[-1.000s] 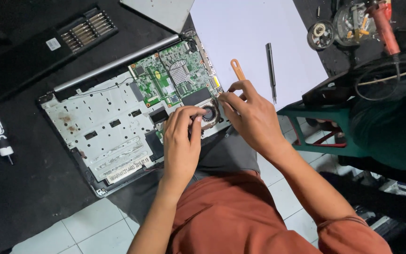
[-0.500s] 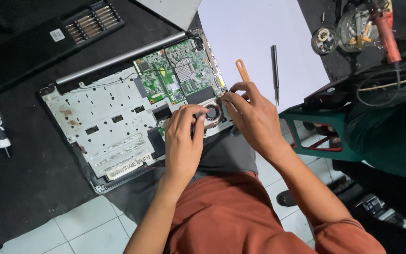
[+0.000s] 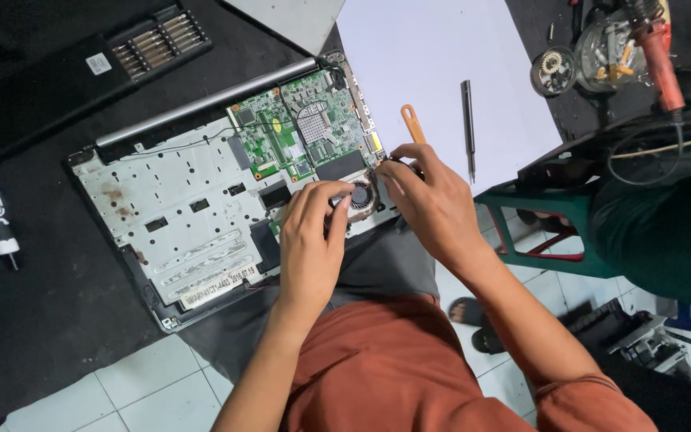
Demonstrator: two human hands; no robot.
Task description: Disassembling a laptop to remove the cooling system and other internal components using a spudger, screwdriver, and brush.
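Hands (image 3: 361,216) unmoved on round cooling fan (image 3: 359,194)

A long white label (image 3: 219,284) sits on my laptop base's near edge (a small white sticker (image 3: 98,64) is on the black panel).

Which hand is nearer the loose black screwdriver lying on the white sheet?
Right. The right hand sits just below-left of the black screwdriver; the left hand is farther left, over the laptop's fan.

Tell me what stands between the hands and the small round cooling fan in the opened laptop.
Nothing visible does. The left hand and right hand both already rest at the small round cooling fan, fingers touching its edges.
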